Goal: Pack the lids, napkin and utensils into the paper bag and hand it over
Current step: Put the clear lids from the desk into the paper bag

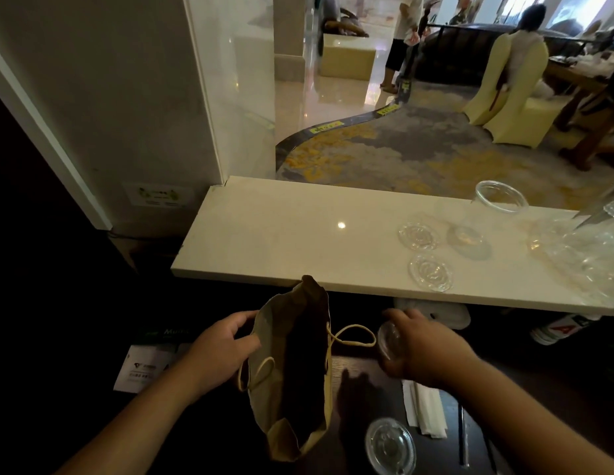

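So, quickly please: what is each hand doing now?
Left hand: closed on the rim of the paper bag, holding it open.
Right hand: closed on a clear plastic lid.

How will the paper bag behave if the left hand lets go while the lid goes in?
The paper bag looks thin and creased, so it will probably sag or fold shut; the left hand is holding its mouth open. It seems light, so the lid in the right hand could nudge or tip it. Its twisted handles look floppy.
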`<state>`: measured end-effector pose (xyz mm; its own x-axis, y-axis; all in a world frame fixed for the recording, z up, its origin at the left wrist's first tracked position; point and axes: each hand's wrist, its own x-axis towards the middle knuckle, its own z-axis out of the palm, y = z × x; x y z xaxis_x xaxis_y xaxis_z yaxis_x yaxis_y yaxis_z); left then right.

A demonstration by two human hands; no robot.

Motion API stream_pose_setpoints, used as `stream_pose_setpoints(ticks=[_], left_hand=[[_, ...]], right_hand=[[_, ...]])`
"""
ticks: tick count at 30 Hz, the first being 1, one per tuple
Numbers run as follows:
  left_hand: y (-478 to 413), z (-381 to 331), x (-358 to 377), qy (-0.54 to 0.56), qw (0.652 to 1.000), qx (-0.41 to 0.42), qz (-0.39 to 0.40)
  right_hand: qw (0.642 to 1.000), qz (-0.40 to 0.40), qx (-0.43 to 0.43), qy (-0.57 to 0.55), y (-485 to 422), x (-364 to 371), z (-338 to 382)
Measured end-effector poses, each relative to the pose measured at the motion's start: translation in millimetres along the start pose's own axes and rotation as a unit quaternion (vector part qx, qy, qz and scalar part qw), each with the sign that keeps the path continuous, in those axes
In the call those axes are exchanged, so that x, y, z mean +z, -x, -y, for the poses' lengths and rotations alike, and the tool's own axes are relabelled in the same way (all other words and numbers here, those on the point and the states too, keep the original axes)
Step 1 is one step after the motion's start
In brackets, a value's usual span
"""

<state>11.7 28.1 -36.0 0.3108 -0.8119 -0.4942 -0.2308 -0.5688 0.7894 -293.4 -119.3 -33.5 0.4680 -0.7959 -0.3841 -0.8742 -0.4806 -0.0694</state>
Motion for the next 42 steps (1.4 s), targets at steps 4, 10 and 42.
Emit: stream_pose_setpoints(ticks=[4,10,42], left_hand=[[5,-3,1,-0.001,1.0,0.003,0.008],[9,-7,0,-0.015,1.0,0.001,0.008],[-7,11,-8,-0.002,0.999,0.019,0.038]], right_hand=[[1.0,-0.022,-0.017,0.003,13,-53,3],[0.996,-0.077,-0.054,-0.003,30,-123,30],[0.955,0.185,-0.16,0.168,-95,0,184]])
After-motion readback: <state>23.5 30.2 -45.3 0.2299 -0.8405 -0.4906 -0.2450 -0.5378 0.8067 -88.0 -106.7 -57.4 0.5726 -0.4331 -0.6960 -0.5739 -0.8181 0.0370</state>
